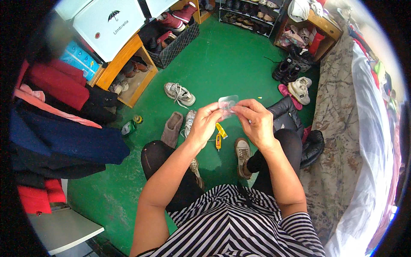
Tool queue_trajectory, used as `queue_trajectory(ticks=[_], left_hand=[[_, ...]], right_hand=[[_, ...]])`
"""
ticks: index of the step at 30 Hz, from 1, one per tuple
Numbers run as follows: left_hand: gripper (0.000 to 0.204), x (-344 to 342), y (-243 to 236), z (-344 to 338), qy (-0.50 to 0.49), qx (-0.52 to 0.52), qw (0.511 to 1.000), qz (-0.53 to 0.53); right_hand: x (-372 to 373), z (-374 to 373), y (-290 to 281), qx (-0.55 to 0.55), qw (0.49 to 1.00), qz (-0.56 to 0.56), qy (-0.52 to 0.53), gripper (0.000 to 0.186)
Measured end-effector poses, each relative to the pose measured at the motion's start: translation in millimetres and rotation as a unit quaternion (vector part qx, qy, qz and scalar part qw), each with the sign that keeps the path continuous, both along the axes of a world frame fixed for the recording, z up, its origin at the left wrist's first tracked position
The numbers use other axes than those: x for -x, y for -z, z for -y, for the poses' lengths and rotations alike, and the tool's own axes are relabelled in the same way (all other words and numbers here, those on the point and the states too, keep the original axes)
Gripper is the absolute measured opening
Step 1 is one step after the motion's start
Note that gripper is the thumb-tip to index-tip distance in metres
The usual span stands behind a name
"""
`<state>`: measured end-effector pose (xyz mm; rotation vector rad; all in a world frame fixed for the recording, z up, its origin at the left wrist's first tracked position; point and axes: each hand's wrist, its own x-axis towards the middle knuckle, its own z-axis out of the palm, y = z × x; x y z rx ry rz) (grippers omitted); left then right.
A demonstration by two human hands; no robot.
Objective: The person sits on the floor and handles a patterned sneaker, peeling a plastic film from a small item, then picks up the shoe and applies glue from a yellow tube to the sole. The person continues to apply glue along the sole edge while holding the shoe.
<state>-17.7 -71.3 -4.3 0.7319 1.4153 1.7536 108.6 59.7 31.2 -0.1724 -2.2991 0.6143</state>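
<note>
Between my hands, above the floor, is a small see-through plastic piece [228,102] with rounded corners; its exact kind I cannot make out. My left hand [204,124] pinches its left edge between thumb and fingers. On the other side, my right hand [257,122] closes thumb and fingertips on its right edge. Below the hands, a small yellow and black tube [218,141] lies on the floor beside a yellow strip [221,129]. A white sneaker [189,121] is partly hidden behind my left hand.
On the green floor [222,55] lie a grey-white sneaker [180,94], a brown slipper [172,128] and a green bottle [128,127]. A black jacket [311,147] is by my right knee, next to a camouflage-covered bed [338,141]. A shoe rack [252,19] stands at the back.
</note>
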Motion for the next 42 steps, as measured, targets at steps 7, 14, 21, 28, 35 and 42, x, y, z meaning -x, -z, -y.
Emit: queue_trajectory(ticks=[7, 14, 21, 28, 35, 42], left_hand=[[0.029, -1.5, -1.5, 0.6, -0.001, -0.005, 1.0, 0.002], [0.028, -2.0, -1.6, 1.1, 0.004, -0.004, 1.0, 0.006], [0.028, -1.7, 0.2, 1.3, 0.007, -0.013, 1.0, 0.006], [0.028, 0.1, 4.9, 1.3, 0.01, -0.014, 1.0, 0.004], [0.029, -0.6, 2.8, 2.7, 0.006, -0.02, 0.999, 0.029], [0.03, -3.9, -3.1, 4.2, -0.002, -0.017, 0.999, 0.043]], right_hand=[[2.5, -1.1, 6.5, -0.019, 1.0, -0.006, -0.003, 0.021], [3.1, 3.0, 5.7, -0.027, 1.0, 0.0, 0.005, 0.021], [2.9, 3.5, 6.6, -0.028, 1.0, 0.005, 0.004, 0.022], [4.1, 3.9, 5.3, -0.033, 0.999, 0.004, 0.006, 0.024], [4.3, 5.4, 4.5, -0.03, 0.999, 0.019, 0.002, 0.026], [4.8, 1.8, 6.2, -0.029, 0.999, 0.009, -0.018, 0.026]])
